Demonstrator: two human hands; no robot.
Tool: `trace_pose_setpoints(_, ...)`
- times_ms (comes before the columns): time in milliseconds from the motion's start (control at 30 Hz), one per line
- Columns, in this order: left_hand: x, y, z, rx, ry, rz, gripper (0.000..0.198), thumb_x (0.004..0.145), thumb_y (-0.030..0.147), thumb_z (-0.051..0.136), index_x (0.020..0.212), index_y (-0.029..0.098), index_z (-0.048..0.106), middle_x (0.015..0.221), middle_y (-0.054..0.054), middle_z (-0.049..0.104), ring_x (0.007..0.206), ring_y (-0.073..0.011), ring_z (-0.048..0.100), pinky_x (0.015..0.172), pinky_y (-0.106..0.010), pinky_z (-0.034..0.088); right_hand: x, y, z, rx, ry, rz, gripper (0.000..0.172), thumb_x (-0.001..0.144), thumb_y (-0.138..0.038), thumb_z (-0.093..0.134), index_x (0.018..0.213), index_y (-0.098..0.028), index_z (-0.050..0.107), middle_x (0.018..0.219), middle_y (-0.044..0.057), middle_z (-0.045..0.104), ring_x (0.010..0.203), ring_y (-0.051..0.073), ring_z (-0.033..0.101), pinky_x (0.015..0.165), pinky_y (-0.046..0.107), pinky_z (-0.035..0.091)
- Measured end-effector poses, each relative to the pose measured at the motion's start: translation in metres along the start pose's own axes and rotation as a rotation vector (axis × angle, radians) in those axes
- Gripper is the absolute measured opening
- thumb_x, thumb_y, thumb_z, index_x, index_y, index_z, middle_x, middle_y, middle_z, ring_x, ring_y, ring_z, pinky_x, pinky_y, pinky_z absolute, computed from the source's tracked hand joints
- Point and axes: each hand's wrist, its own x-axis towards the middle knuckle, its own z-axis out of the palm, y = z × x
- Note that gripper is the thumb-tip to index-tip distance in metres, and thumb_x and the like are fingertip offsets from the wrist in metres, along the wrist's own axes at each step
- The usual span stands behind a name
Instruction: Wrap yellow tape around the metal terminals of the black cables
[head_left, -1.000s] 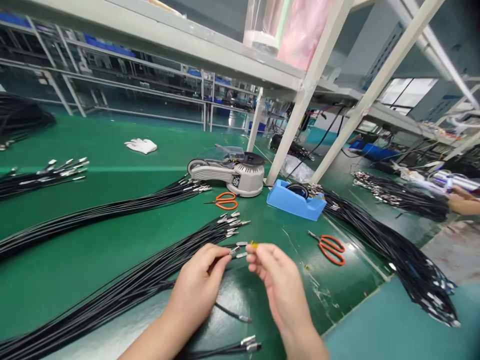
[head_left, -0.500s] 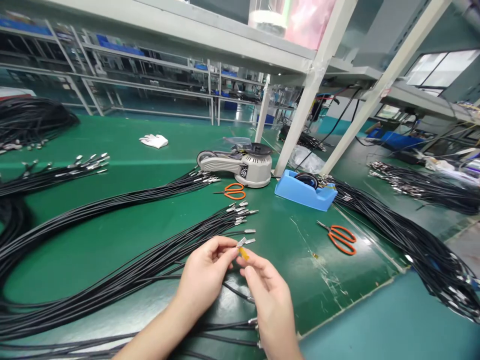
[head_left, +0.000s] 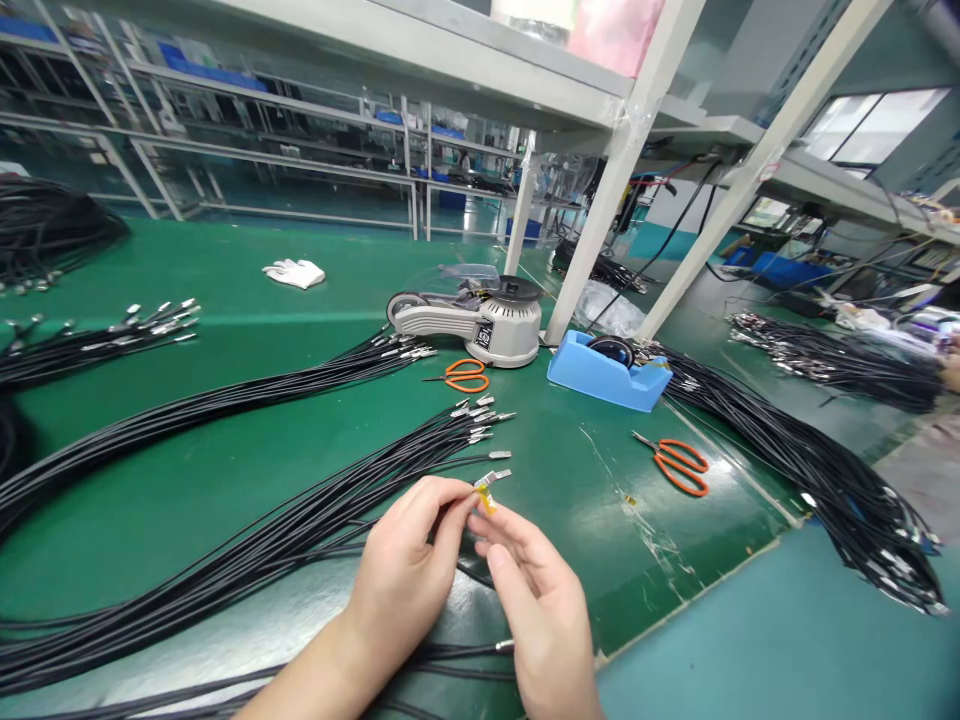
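The left hand point(head_left: 409, 545), low in the middle of the frame, has its grip pinched, thumb against forefinger, on a small silver cable end point(head_left: 487, 480) with a strip of yellow tape point(head_left: 487, 500) at it. The cable end sits just below the centre of the frame, above the table point(head_left: 551, 450), pointing up and to the right. The right hand point(head_left: 544, 615), to the right and a little lower, has its grip loosely spread: the thumb stands apart from the curled fingers, whose tips are close by the tape. Whether they touch it I cannot tell.

A bundle of black cables point(head_left: 322, 515) runs from the lower left up to the middle, its silver tips just above the hands. Another bundle point(head_left: 247, 402) lies above it, ending near the grey machine point(head_left: 504, 338) at the centre. Orange-handled scissors point(head_left: 450, 380) lie just below the machine; a second orange-handled pair point(head_left: 658, 458) lies to the right of the hands. Between the two pairs, a little higher, stands a blue tape dispenser point(head_left: 606, 385). A white glove point(head_left: 295, 273) lies in the upper left. More black cables point(head_left: 780, 455) stretch down the right side of the frame.
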Motion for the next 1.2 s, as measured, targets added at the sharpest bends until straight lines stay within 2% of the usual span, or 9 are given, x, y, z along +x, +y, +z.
trace_pose_setpoints(500,-0.0013,0.0004,-0.002,0.007,0.012,0.128,0.015,0.088,0.012,0.046,0.086,0.019,0.059,0.077,0.0,0.065,0.069,-0.0099,0.06,0.065,-0.02,0.049,-0.0033,-0.0019,-0.0009,-0.002,-0.027,-0.049,0.03,0.083,-0.032,0.061,0.11,-0.02,0.066,0.113,0.01,0.068,0.107,0.024,0.062,0.093,0.037,0.052)
trace_pose_setpoints(1200,-0.0024,-0.0029,-0.0009,-0.034,0.005,0.152,0.02,0.087,0.008,0.049,0.098,0.02,0.06,0.083,0.0,0.064,0.073,-0.0088,0.061,0.069,-0.018,0.049,-0.0005,-0.0025,-0.0011,-0.011,-0.023,-0.053,0.029,0.083,-0.033,0.061,0.107,-0.02,0.068,0.11,0.01,0.069,0.103,0.024,0.064,0.092,0.038,0.052)
